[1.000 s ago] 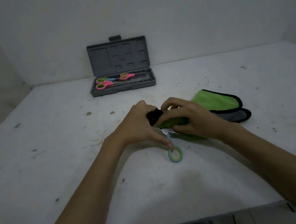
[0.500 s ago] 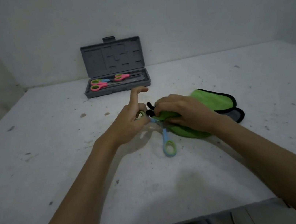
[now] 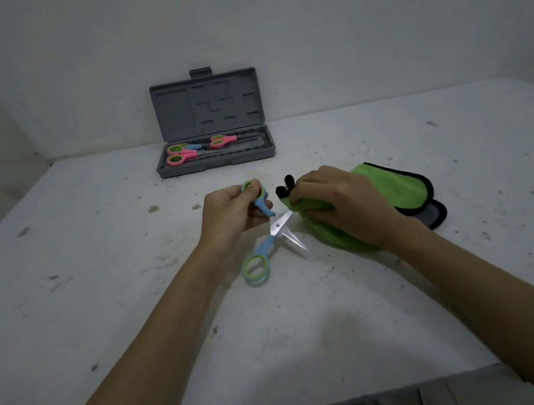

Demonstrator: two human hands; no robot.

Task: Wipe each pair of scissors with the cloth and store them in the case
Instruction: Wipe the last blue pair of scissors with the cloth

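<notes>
The person's left hand (image 3: 229, 215) pinches one blue-and-green handle of the scissors (image 3: 265, 237), holding them splayed wide, probably so each blade is exposed on its own. The right hand (image 3: 335, 202) bunches the green cloth (image 3: 392, 190) around the far blade, likely to wipe it. The case (image 3: 216, 161) sits open at the far side, two pink pairs (image 3: 182, 152) already inside.

Colours on the counter

Scissors (image 3: 265, 233): blue handles, green-lined loops, silver blades. Cloth (image 3: 391, 189): bright green, black edging, grey underside. Case (image 3: 209, 106): plain grey, holding pink-and-green scissors (image 3: 182, 153). Counter (image 3: 99, 296): white, dark-speckled.
</notes>
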